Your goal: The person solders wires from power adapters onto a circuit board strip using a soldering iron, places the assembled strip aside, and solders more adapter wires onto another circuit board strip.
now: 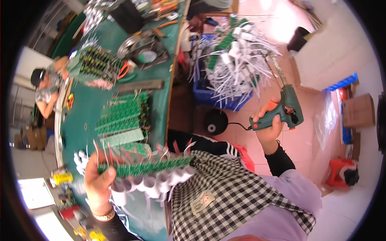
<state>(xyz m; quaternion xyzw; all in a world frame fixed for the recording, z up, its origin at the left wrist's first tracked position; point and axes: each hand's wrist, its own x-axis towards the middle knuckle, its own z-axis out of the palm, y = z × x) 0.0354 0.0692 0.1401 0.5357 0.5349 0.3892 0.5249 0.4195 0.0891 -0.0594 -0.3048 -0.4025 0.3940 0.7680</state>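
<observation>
My left hand [99, 180] is closed around one end of a long green circuit board strip [150, 166]. A row of white cylinders [149, 185] hangs along its lower side, and pale and reddish wires stick up from its top. My right hand [270, 126], out to the right, grips the handle of a dark green soldering gun [290, 105]. Its long metal tip points up and away, apart from the board. A black line runs from the handle's rear to a black round spool-like thing [216, 121] on the floor.
Stacked green boards [124, 116], a larger bundle of boards [94, 66] and orange-handled scissors [124, 70] lie on the green table [86, 140]. A blue crate [205, 94] heaped with white-wired parts stands right of the table. Another person [48, 88] sits across it. Cardboard box [358, 111] at far right.
</observation>
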